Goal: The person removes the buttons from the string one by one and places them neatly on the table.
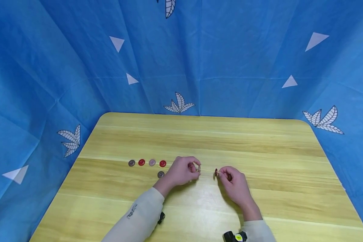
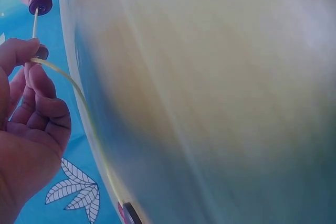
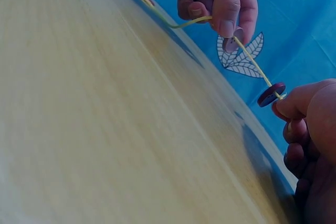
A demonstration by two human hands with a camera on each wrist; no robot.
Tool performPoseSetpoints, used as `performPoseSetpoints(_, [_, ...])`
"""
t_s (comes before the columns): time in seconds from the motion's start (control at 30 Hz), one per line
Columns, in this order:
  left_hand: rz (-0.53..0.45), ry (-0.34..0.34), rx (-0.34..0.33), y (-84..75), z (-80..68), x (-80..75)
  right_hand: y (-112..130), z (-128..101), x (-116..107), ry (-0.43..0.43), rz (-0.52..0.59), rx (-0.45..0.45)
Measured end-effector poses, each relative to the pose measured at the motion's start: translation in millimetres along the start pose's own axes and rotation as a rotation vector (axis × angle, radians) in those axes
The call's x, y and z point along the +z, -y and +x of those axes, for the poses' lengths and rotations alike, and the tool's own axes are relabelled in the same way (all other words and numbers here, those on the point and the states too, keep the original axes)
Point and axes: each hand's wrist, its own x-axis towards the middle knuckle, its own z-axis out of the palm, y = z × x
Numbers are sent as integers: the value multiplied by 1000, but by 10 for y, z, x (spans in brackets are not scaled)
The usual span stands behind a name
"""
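A thin yellow cord (image 1: 207,170) stretches between my two hands above the wooden table (image 1: 199,141). My left hand (image 1: 184,169) pinches the cord beside a pale button (image 3: 231,43) threaded on it; the cord (image 2: 79,93) trails back toward the table. My right hand (image 1: 231,179) pinches the other cord end right behind a dark red button (image 3: 271,94), which in the left wrist view is the dark red button (image 2: 40,4). Several loose buttons lie left of my left hand: grey (image 1: 131,163), red (image 1: 141,162), pale pink (image 1: 152,162), red (image 1: 162,163), and another grey (image 1: 160,174).
Blue cloth (image 1: 199,57) with white leaf and triangle prints walls the table at the back and both sides. The table's front edge lies near my forearms. Wrist-worn cameras (image 1: 234,236) sit on my sleeves.
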Motion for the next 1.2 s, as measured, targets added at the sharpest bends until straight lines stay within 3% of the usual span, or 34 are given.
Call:
performPoseSetpoints(0.37, [-24,16,-19,66,-57,-56,-16,-8,7,8,0,8])
performPoseSetpoints(0.63, [-55,15,22,115,-87,-104,-26,-17,18,-13,-5,-18])
performPoseSetpoints(0.77, [-41,14,-7,125,-100,-137,-25,-20,16,-14,-6,-10])
performPoseSetpoints(1.2, [-33,-69,-8,172,-122,-254,-58,-7,20,-12,-15,-4])
